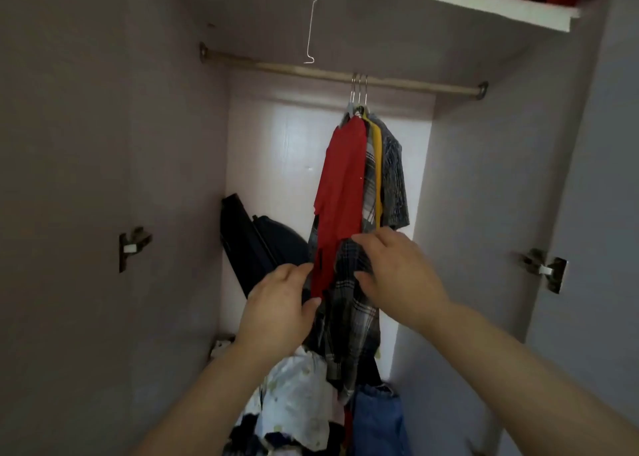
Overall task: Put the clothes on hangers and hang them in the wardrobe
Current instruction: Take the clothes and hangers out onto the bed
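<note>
Three hangers (359, 90) hang close together on the wardrobe rail (276, 68). They carry a red garment (340, 186), a yellow one (378, 165) and a grey checked shirt (394, 179). A dark plaid shirt (349, 314) hangs down below them. My left hand (280, 303) touches the lower edge of the red garment and the plaid shirt, fingers nearly straight. My right hand (394, 269) pinches the plaid cloth between thumb and fingers.
A bent wire hook (311, 26) dangles above the rail's left part. A shelf (466, 9) with red fabric sits on top. Dark bags (262, 244) lean in the back corner. A pile of clothes (301, 403) and blue jeans (377, 421) lies on the wardrobe floor.
</note>
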The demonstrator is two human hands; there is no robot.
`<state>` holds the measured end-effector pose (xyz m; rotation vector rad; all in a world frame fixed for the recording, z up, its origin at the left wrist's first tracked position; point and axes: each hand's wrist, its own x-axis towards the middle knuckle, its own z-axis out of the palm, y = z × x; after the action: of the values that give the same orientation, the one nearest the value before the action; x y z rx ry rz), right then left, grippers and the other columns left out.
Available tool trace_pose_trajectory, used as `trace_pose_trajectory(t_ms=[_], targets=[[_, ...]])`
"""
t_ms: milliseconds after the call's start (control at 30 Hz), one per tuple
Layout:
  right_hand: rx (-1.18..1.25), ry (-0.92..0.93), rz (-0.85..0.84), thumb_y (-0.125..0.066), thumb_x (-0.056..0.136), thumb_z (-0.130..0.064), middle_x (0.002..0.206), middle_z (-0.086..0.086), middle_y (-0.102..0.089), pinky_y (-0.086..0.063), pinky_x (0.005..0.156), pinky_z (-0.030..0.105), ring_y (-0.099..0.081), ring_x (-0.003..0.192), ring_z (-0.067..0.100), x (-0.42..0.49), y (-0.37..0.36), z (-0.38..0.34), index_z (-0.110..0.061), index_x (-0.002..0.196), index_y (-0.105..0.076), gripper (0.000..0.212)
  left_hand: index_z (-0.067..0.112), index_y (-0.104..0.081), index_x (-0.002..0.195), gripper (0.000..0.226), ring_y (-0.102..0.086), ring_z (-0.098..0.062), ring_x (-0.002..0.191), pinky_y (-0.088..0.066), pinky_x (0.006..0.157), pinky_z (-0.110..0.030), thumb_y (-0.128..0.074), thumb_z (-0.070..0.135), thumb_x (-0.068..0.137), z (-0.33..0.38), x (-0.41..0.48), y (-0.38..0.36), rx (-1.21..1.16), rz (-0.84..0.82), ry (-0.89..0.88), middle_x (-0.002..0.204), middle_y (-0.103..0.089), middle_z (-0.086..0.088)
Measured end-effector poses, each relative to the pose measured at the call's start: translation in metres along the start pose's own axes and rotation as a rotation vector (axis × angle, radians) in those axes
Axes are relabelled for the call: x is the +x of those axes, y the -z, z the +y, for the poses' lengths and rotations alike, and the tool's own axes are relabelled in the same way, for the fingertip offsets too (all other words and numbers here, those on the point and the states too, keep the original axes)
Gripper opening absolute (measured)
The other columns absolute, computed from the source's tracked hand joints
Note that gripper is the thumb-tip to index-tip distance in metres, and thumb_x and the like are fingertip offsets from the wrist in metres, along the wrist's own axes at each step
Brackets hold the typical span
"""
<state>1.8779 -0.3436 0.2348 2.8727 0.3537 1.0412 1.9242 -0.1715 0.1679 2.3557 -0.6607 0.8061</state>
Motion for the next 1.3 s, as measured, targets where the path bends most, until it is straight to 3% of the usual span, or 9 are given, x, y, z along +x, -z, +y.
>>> trace_pose_trajectory(t_ms=[300,433,533,633,733,800,867,1100,1300], targets=[[0.016,0.152,0.172,-0.054,0.09,-0.025,0.132,0.008,-0.043,-0.036,0.098,0.034,-0.04,0.118,0.025,0.163,-0.021,0.058,-0.015,0.138,-0.038,0.052,0.022,-0.032,0.142,0.055,-0.038,-0.017,0.126,-0.035,0.104,-0.034,-0.052,0.035,0.092,-0.004,0.149,-0.014,0.007,0.179,0.021,0.141,-0.04,-0.001],[-0.027,0.137,0.189,-0.053,0.089,-0.02,0.128,0.008,-0.043,-0.036,0.101,0.045,-0.039,0.118,0.026,0.227,-0.031,0.083,-0.013,0.132,-0.043,0.045,0.023,-0.031,0.142,0.055,-0.04,-0.017,0.126,-0.033,0.102,-0.03,-0.051,0.036,0.092,-0.012,0.201,-0.02,0.048,0.255,0.04,0.143,-0.037,0.001],[-0.079,0.129,0.221,-0.052,0.087,-0.012,0.124,0.009,-0.042,-0.039,0.09,0.034,-0.04,0.114,0.026,0.265,-0.041,0.088,-0.01,0.124,-0.046,0.038,0.024,-0.031,0.142,0.055,-0.038,-0.014,0.127,-0.032,0.1,-0.026,-0.051,0.035,0.092,-0.023,0.225,-0.027,0.069,0.289,0.048,0.144,-0.036,0.003],[-0.128,0.14,0.238,-0.049,0.084,-0.005,0.124,0.011,-0.042,-0.03,0.076,0.028,-0.041,0.112,0.027,0.297,-0.053,0.088,-0.006,0.12,-0.046,0.036,0.025,-0.032,0.141,0.053,-0.046,-0.016,0.12,-0.034,0.098,-0.025,-0.051,0.034,0.092,-0.039,0.245,-0.036,0.079,0.299,0.054,0.143,-0.036,0.003],[-0.169,0.124,0.234,-0.045,0.085,-0.004,0.136,0.016,-0.035,-0.033,0.098,0.031,-0.034,0.126,0.03,0.326,-0.063,0.095,-0.001,0.136,-0.032,0.053,0.026,-0.032,0.141,0.052,-0.044,-0.013,0.122,-0.033,0.098,-0.023,-0.05,0.031,0.093,-0.057,0.264,-0.047,0.068,0.302,0.053,0.144,-0.035,0.005],[-0.215,0.112,0.217,-0.039,0.087,-0.002,0.149,0.018,-0.02,-0.019,0.113,0.035,-0.018,0.138,0.032,0.341,-0.07,0.106,0.001,0.145,-0.015,0.062,0.026,-0.031,0.141,0.053,-0.039,-0.011,0.125,-0.03,0.095,-0.019,-0.051,0.03,0.093,-0.07,0.278,-0.055,0.059,0.298,0.034,0.144,-0.036,0.006],[-0.255,0.108,0.212,-0.033,0.089,-0.001,0.154,0.018,-0.011,-0.008,0.116,0.036,-0.01,0.142,0.032,0.352,-0.074,0.123,0.0,0.146,-0.009,0.063,0.027,-0.031,0.141,0.054,-0.037,-0.009,0.126,-0.026,0.093,-0.014,-0.052,0.031,0.092,-0.081,0.292,-0.061,0.039,0.292,0.016,0.143,-0.036,0.007],[-0.2,-0.015,0.386,-0.046,0.093,-0.016,0.15,0.009,-0.03,-0.019,0.111,0.034,-0.029,0.136,0.025,0.371,-0.092,0.208,-0.009,0.144,-0.028,0.055,0.028,-0.035,0.14,0.054,-0.039,-0.009,0.124,-0.029,0.101,-0.019,-0.055,0.03,0.09,-0.111,0.336,-0.072,-0.017,0.299,-0.065,0.138,-0.04,0.008],[-0.07,-0.187,0.581,-0.054,0.09,-0.03,0.125,0.008,-0.056,-0.033,0.097,0.039,-0.047,0.116,0.03,0.396,-0.109,0.234,-0.017,0.131,-0.049,0.044,0.026,-0.042,0.135,0.052,-0.04,-0.012,0.124,-0.028,0.104,-0.023,-0.06,0.028,0.086,-0.136,0.361,-0.076,-0.013,0.312,-0.102,0.134,-0.045,0.006]])
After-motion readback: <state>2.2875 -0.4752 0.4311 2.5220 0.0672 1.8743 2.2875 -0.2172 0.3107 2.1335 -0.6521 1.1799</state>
